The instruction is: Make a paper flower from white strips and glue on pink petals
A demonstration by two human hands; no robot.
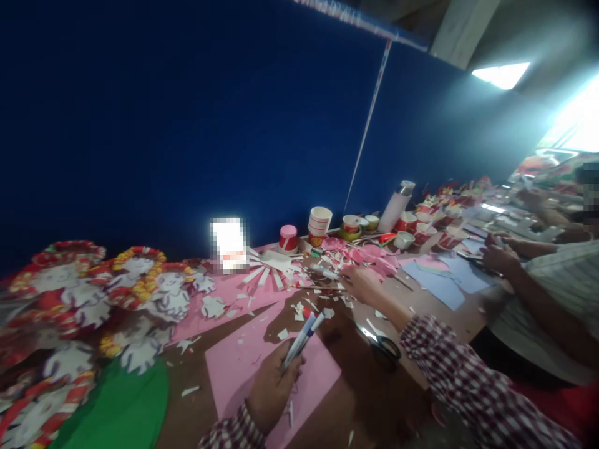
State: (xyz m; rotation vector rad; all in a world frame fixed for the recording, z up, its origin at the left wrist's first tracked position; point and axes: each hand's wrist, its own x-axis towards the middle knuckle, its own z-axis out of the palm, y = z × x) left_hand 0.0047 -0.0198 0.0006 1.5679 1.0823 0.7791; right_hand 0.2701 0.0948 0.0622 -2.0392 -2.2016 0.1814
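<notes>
My left hand [274, 386] is closed around two slim white-and-blue markers [299, 342], their ends pointing up and away. It hovers over a pink paper sheet [234, 368] on the brown table. My right hand [365, 288] reaches forward over the table, its fingers stretched toward paper scraps and a whitish tube-like item [324, 272]; the fingertips are blurred, and nothing is plainly held. Black-handled scissors [381, 344] lie below my right wrist, blades pointing away. Small white cuttings [299, 312] are scattered between my hands.
Decorated paper figures [135, 268] with red-and-yellow rims and a green disc [116, 405] lie at left. Stacked paper cups [320, 224], a pink-lidded cup [288, 239] and a flask [397, 206] line the blue wall [187, 112]. Blue paper [435, 280] lies near a co-worker's hands [500, 255].
</notes>
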